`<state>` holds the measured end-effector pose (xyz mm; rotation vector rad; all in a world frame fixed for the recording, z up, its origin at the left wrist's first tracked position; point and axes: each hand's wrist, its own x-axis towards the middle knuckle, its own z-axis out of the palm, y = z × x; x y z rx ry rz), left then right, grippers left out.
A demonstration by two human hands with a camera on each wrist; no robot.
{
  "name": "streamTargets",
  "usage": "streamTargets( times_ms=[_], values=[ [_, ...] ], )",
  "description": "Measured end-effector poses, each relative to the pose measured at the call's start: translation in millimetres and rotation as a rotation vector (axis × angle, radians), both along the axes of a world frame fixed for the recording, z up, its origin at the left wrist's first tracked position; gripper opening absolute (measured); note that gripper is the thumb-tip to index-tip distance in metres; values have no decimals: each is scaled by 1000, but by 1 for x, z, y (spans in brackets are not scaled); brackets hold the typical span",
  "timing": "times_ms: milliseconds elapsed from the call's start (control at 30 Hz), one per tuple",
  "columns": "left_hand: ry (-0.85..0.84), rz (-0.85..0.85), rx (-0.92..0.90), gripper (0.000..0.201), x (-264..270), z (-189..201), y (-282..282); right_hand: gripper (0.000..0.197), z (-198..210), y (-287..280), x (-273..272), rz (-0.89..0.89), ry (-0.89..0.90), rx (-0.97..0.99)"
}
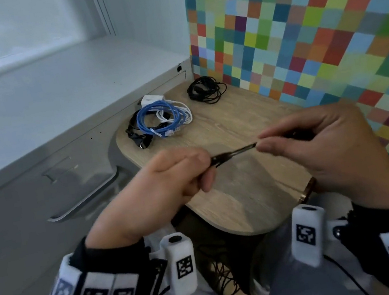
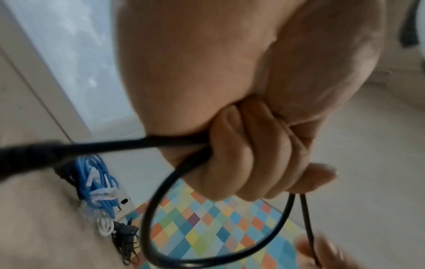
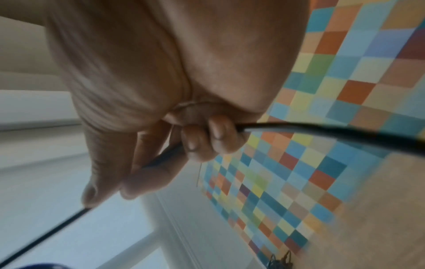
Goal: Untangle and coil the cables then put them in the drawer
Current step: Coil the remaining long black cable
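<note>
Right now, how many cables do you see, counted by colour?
Black: 3, the cable held between the left hand and the right hand, the thin coil by the wall, and one in the pile.
Blue: 1.
White: 1.
Total: 5.

wrists: black bands (image 1: 109,259) | white tags with black square codes | white camera pods (image 1: 182,268)
</note>
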<state>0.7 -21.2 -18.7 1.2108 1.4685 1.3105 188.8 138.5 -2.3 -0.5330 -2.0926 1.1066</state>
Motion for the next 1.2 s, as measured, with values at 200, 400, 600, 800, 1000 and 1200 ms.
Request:
streamTargets(
  times_ms=[200, 400, 600, 800, 1000, 1200],
  values=[
    [-611, -152, 349, 22, -16, 10, -18, 10, -12, 34, 13, -244, 170, -53],
    [-622, 113, 517, 32, 1, 26, -12, 9, -24, 37, 10, -289, -3, 49],
    [-174, 327, 480, 28, 22, 7, 11, 12, -35, 3, -18, -100, -383, 215],
    [546, 324, 363, 27, 33, -8, 20, 16, -27, -22, -29, 50, -417, 372],
    [794, 342, 262, 22, 40, -10, 23, 14, -20, -30, -25, 107, -155, 224],
    [772, 348, 230, 23, 37, -6, 21, 11, -17, -35, -26, 16, -34, 148]
  ],
)
